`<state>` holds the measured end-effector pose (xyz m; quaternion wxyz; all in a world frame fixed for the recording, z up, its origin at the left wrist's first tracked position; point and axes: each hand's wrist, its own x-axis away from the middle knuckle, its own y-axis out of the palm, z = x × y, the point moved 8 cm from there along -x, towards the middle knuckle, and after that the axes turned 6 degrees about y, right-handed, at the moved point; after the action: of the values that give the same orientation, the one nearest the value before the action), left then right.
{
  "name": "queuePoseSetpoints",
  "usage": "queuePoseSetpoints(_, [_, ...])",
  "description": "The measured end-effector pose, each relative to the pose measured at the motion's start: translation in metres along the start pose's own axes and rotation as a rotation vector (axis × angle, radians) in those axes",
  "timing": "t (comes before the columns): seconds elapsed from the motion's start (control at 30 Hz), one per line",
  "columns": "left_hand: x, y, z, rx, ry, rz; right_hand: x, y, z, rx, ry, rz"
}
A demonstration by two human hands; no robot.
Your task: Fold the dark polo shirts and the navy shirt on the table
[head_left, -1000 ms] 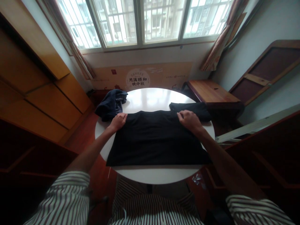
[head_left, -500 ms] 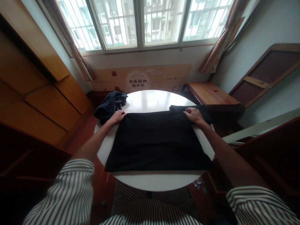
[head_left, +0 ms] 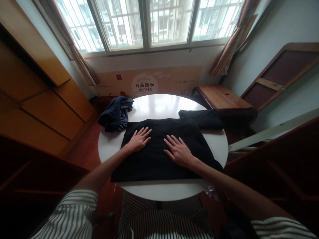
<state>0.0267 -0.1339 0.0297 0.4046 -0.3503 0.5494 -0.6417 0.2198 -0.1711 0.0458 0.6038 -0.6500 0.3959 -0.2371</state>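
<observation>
A black garment [head_left: 159,166], perhaps a skirt, lies spread flat across the round white table [head_left: 159,191], its wider edge towards me. On its left half rests my left hand [head_left: 139,139], palm down with the fingers spread. My right hand [head_left: 178,151] lies flat on the cloth right of the middle, fingers apart too. Neither hand grips the fabric. Beyond the garment's far right corner is a folded dark cloth [head_left: 210,119]. A crumpled dark blue garment, looking like denim [head_left: 113,114], sits at the table's left edge.
A low wooden table [head_left: 221,96] stands behind on the right, by a framed panel [head_left: 281,79] leaning at the wall. Wooden cabinets [head_left: 50,119] line the left side. Under the window, a printed cardboard panel [head_left: 171,79] covers the wall.
Both hands have let go of the garment's far corners. They have moved inward and towards me, and now lie flat on the cloth with fingers spread.
</observation>
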Motion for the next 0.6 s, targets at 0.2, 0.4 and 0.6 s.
queuePoseSetpoints(0.2, [0.001,-0.005,-0.029,-0.067,-0.019,0.037,0.045,-0.001,0.007,0.029,-0.009,0.001])
queuePoseSetpoints(0.4, [0.026,-0.024,0.013,-0.007,-0.022,0.124,0.06,-0.003,0.003,0.02,-0.021,0.0])
queuePoseSetpoints(0.6, [0.084,-0.01,0.058,-0.081,0.112,0.112,0.04,-0.015,-0.024,-0.02,-0.042,-0.032])
